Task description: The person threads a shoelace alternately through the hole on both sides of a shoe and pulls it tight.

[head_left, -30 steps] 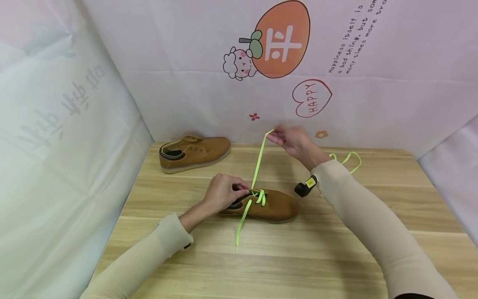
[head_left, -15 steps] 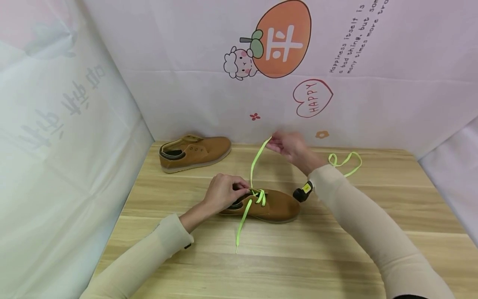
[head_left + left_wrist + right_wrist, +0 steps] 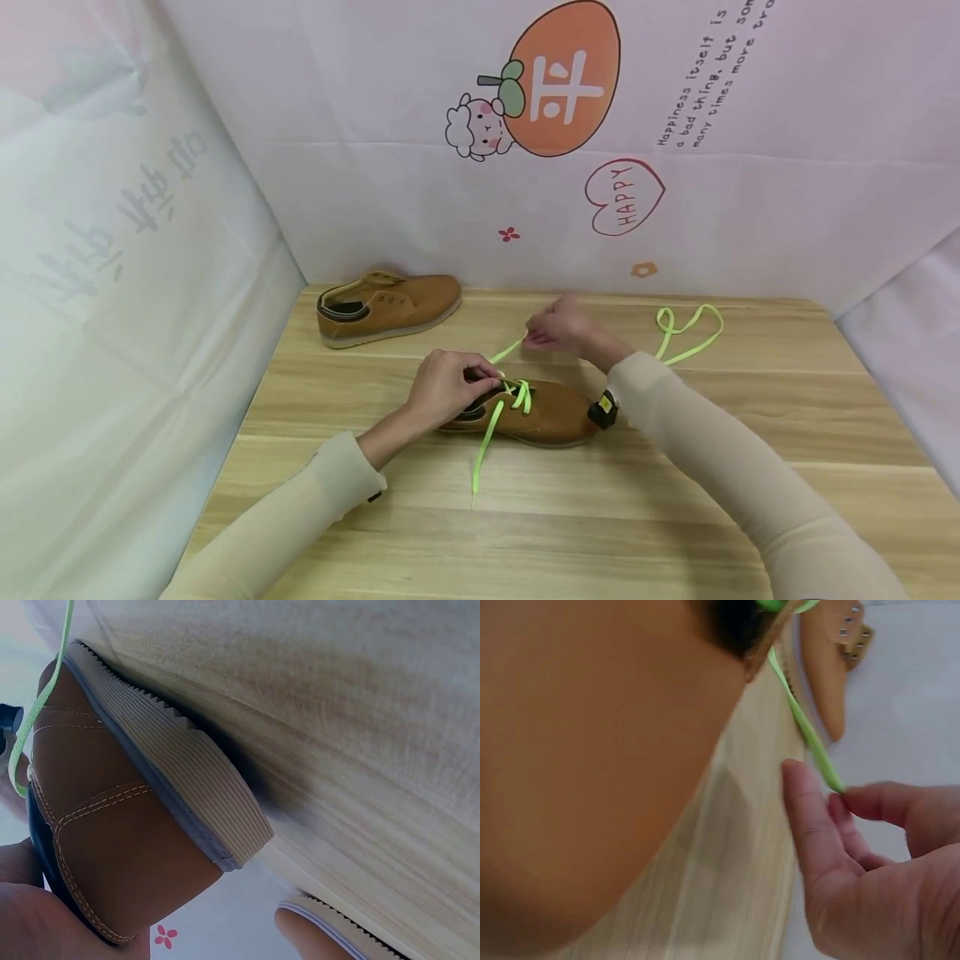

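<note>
A brown shoe (image 3: 558, 414) stands on the wooden table, its toe to the right, with a neon-green shoelace (image 3: 521, 398) through its front eyelets. My left hand (image 3: 447, 386) pinches the far eyelet flap near the shoe's opening. Beyond the shoe, my right hand (image 3: 566, 327) pinches one end of the lace (image 3: 814, 746) between thumb and fingers; that length runs back to the shoe. The other lace end hangs over the near side onto the table. In the left wrist view the shoe's heel and ribbed sole (image 3: 180, 750) fill much of the picture.
A second brown shoe (image 3: 420, 304), unlaced, sits at the back left by the white printed curtain (image 3: 375, 167). A loose neon-green shoelace (image 3: 697, 337) lies on the table (image 3: 600, 533) at the back right, partly behind my right forearm.
My right hand has come down and toward the shoe, bringing the lace end from high behind it to a lower spot. My left hand keeps its place on the flap.
</note>
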{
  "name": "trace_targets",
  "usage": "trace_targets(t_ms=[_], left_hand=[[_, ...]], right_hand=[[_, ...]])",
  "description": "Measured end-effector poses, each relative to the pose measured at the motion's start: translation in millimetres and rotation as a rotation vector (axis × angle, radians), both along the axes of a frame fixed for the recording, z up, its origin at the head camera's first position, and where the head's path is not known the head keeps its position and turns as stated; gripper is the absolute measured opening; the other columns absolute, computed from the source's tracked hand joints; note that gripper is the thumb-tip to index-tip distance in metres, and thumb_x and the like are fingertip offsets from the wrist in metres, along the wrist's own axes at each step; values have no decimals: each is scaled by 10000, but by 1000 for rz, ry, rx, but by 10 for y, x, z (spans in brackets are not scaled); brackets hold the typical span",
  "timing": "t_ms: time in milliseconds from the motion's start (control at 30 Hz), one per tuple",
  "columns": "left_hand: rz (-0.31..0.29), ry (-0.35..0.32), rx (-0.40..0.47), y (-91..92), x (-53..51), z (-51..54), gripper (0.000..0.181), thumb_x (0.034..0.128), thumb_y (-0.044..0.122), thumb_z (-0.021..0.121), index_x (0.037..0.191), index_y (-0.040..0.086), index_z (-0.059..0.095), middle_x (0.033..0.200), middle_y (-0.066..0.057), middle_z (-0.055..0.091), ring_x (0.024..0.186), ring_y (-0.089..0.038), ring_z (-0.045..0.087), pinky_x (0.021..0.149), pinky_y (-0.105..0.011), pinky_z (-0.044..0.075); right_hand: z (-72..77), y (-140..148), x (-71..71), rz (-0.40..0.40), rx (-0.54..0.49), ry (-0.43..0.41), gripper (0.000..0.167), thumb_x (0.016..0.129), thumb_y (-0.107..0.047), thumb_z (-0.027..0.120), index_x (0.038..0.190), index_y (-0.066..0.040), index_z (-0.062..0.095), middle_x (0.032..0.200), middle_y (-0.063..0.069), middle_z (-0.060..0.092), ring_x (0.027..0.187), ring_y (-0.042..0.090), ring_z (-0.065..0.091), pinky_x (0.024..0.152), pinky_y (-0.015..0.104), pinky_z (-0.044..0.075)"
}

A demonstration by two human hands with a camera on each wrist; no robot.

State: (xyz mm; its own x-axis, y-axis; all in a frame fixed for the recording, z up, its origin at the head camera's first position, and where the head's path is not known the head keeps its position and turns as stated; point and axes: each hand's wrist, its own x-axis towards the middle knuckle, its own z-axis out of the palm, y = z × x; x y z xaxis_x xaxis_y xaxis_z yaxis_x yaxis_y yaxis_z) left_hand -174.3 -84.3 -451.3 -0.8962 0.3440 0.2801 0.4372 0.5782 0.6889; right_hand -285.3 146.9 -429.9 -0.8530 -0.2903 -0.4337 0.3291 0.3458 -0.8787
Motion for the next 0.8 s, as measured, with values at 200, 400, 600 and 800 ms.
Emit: trace_targets(t_ms=[200, 400, 600, 800], left_hand=[[-16, -5, 6, -13, 6, 13, 34, 899, 148, 861, 912, 123, 842, 844, 56, 802, 723, -8, 717, 716, -251, 569], [-30, -26, 3, -31, 5, 21, 47, 898, 110, 856, 923, 148, 845, 881, 53, 809, 767, -17, 726, 732, -237, 577], [-47, -20, -5, -80, 6, 53, 45, 948, 162, 812, 955, 178, 853, 926, 66, 811, 734, -30, 658, 721, -262, 539], [-35, -62, 14, -250, -20, 86, 139, 1013, 220, 741, 1035, 128, 843, 1017, 47, 808, 939, -89, 743, 863, -332, 609]], right_hand=[[-90, 56, 98, 178, 215, 102, 213, 998, 5, 618, 1032, 180, 736, 974, 281, 765, 812, 284, 771, 814, 388, 643], [-114, 116, 147, 255, 252, 138, 252, 1032, -39, 605, 1050, 170, 745, 993, 288, 769, 870, 344, 791, 810, 412, 644], [-77, 224, 222, 292, 307, 192, 289, 1048, -108, 612, 1006, 146, 742, 958, 251, 770, 870, 348, 777, 767, 405, 646], [-88, 402, 301, 361, 336, 272, 311, 1062, -185, 628, 951, 82, 744, 878, 171, 742, 733, 213, 680, 665, 313, 572]])
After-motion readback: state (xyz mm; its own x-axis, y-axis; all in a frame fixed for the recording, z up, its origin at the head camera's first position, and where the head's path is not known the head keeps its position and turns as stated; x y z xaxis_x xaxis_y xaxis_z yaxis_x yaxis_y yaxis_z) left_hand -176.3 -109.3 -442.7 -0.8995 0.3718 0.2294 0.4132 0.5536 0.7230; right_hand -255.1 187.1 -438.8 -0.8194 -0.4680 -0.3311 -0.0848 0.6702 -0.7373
